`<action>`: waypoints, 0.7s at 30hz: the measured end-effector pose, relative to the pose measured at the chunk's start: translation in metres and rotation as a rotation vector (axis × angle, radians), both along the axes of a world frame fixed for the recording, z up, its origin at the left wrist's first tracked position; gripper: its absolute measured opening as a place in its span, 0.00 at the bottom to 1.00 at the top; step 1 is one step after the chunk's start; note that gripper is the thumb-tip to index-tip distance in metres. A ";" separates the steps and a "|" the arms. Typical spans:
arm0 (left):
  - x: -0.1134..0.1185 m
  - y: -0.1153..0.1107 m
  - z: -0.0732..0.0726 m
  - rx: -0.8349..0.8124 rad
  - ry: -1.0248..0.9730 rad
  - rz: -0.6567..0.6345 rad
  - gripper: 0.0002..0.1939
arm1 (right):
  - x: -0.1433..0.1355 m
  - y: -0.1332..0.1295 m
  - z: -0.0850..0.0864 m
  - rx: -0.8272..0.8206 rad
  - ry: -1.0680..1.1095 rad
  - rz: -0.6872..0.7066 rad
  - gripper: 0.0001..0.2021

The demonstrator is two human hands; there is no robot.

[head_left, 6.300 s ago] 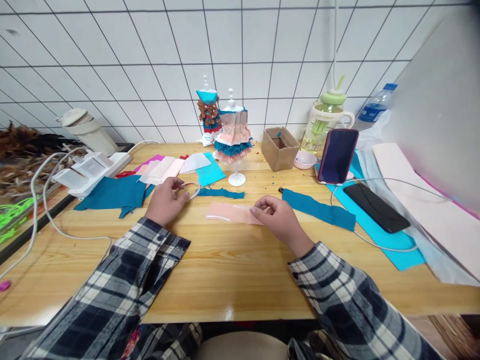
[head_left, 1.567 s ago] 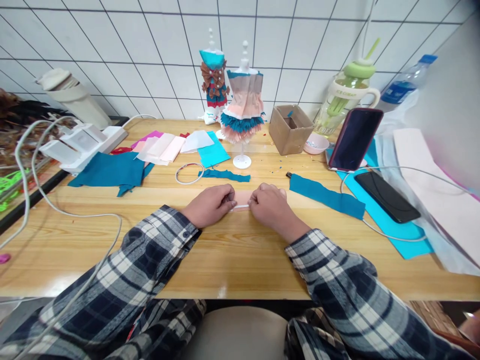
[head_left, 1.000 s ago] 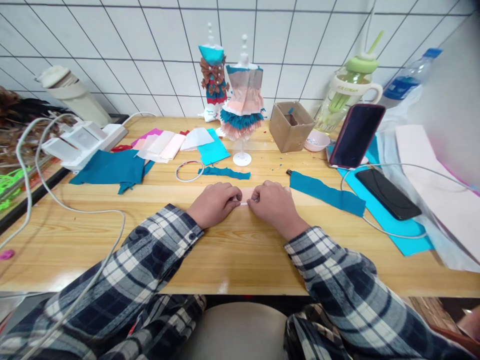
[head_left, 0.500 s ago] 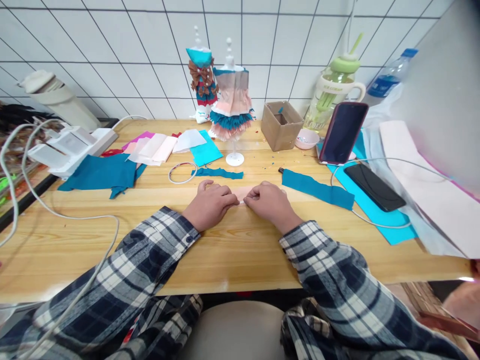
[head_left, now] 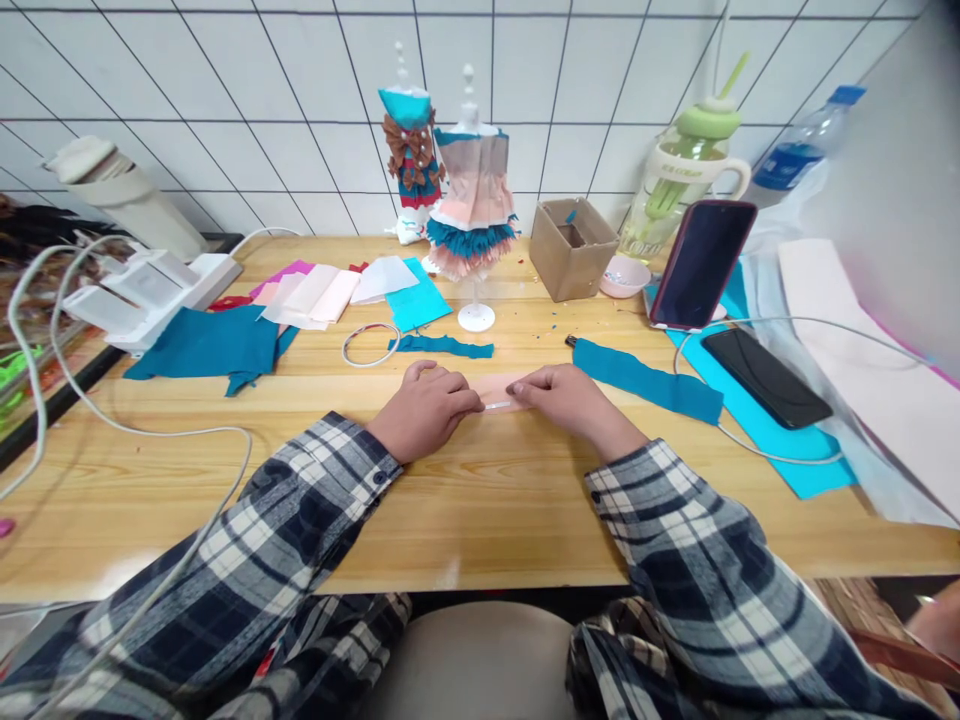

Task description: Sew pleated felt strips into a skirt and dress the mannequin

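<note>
A pale pink strip (head_left: 493, 388) lies flat on the wooden table between my hands, with a thin whitish strip (head_left: 498, 405) along its near edge. My left hand (head_left: 435, 408) rests on the pink strip's left end, thumb and fingers pressed together at the whitish strip. At the other side my right hand (head_left: 559, 398) has its fingertips pinched on the pink strip; what is between them is too small to make out. Beyond the hands lie a narrow teal strip (head_left: 450, 346) and a white ring (head_left: 360, 345). A wider teal strip (head_left: 649, 382) is at the right.
Two small dress forms, one in a pink and teal ruffled dress (head_left: 472, 200), stand at the back beside a cardboard box (head_left: 571, 255). Phones (head_left: 766, 378), a bottle and paper are at the right. A power strip (head_left: 142, 300) and white cable occupy the left.
My right hand has moved to the right along the pink strip, uncovering more of it and the whitish strip. My left hand stays at its end. The camera view has shifted slightly.
</note>
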State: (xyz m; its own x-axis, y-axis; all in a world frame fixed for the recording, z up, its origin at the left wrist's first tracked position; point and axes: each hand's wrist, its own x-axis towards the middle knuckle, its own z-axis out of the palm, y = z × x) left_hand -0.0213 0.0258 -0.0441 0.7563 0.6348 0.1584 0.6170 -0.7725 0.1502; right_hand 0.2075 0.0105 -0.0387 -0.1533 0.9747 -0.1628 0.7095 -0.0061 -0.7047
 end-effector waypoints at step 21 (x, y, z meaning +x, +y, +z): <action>-0.004 0.004 0.000 0.066 0.139 -0.096 0.25 | -0.002 -0.009 0.000 0.388 -0.312 0.337 0.17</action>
State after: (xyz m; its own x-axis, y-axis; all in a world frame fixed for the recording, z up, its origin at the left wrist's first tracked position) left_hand -0.0257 0.0293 -0.0443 0.8307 0.5500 0.0868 0.5509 -0.8344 0.0155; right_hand 0.2054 0.0016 -0.0385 -0.4668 0.8777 0.1085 0.8010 0.4716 -0.3687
